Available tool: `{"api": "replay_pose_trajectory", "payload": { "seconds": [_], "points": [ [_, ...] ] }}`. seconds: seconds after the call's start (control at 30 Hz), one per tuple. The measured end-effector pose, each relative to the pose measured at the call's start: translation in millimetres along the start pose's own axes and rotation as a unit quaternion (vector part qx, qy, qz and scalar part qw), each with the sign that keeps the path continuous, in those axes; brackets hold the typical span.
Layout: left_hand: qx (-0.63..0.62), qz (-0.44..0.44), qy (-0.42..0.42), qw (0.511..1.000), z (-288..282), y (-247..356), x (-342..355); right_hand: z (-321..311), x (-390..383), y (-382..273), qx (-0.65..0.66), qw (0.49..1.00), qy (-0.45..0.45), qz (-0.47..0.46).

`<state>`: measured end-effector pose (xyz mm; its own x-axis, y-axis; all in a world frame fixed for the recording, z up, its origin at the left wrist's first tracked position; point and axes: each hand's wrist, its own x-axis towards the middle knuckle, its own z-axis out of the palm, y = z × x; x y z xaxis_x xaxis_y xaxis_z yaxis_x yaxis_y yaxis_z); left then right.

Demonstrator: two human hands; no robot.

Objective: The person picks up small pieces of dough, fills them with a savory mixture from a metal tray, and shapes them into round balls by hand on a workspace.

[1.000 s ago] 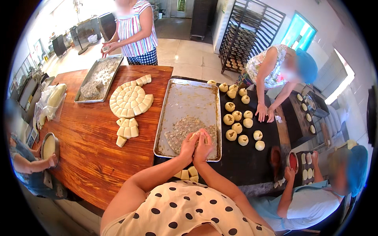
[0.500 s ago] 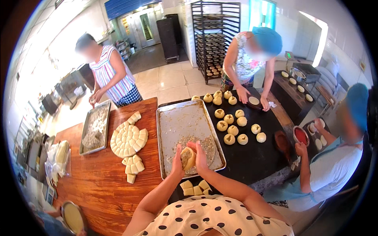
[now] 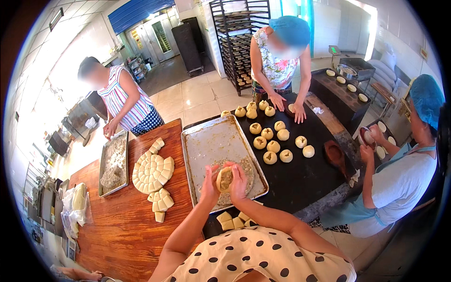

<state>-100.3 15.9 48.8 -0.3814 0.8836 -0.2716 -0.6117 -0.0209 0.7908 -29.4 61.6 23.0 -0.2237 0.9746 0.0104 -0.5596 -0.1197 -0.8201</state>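
Cupped between my two hands is a piece of dough [image 3: 220, 182] wrapped round a brownish crumbly filling [image 3: 226, 179], its top uncovered. My left hand [image 3: 210, 184] presses its left side, and my right hand [image 3: 239, 182] curves round its right and far side. Both are just above a metal tray [image 3: 206, 141], over a heap of loose crumbly filling [image 3: 247, 175]. Close to my body, at the tray's near edge, lie several cut dough pieces [image 3: 231, 221], partly hidden by my right forearm.
Several round filled buns [image 3: 272, 145] sit on the black surface to the right, beside a brown wooden scoop-like tool [image 3: 334, 154]. Cut dough pieces [image 3: 152, 174] and another filling tray [image 3: 114, 164] lie on the wooden table [image 3: 112, 221]. Co-workers stand far left, opposite and at right.
My hands have closed further round the dough, and its filled opening now faces up more. The whole view has shifted slightly. Across from me, the person's hands have moved over the round piece.
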Motion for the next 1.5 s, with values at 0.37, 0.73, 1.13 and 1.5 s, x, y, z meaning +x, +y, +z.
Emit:
{"api": "replay_pose_trajectory", "payload": {
  "seconds": [0.37,0.73,1.13,1.5],
  "points": [
    [0.087,0.086,0.141,0.982,-10.5,-27.4,-7.8,-5.7,-22.6,-16.9,-0.094,0.988,-0.122,0.01],
    [0.472,0.153,0.138,0.857,-8.1,-34.4,-7.7,-16.1,-26.9,-13.9,-0.267,0.955,-0.127,-0.022],
    [-0.035,0.044,0.135,0.989,30.1,-23.6,-31.2,-5.2,-17.2,-20.8,-0.194,0.972,-0.08,-0.109],
    [0.152,0.018,0.057,0.987,3.6,-4.0,-8.9,-0.7,-19.3,-46.8,-0.063,0.991,-0.108,0.049]
  ]
}}
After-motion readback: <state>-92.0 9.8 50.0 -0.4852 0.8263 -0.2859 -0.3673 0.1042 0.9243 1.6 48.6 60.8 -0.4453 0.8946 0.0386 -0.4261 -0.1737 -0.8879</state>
